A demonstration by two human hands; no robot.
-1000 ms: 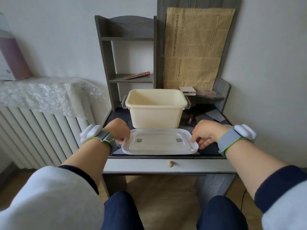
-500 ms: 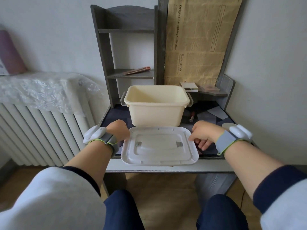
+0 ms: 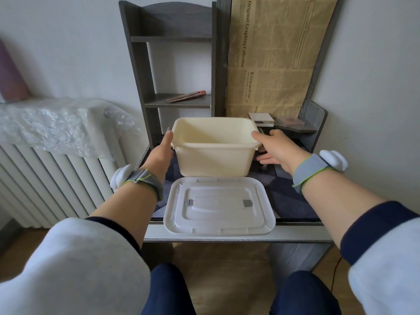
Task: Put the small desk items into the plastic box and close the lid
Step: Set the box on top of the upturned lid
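Observation:
An empty cream plastic box stands open in the middle of the dark desk. Its white lid lies flat in front of it, overhanging the desk's front edge. My left hand reaches along the box's left side with straight fingers by the rim. My right hand is spread at the box's right side, thumb touching the rim corner. Neither hand holds anything. A small white pad and a flat brown item lie on the low back shelf, and a copper pen on the tower shelf.
A dark shelf tower rises behind the box, with a brown printed paper sheet leaning beside it. A white radiator draped in plastic film stands to the left. The wall runs close along the desk's right side.
Both hands let go of the lid, which now lies at the desk's front edge, and moved forward to the two sides of the box. The camera view shifted closer.

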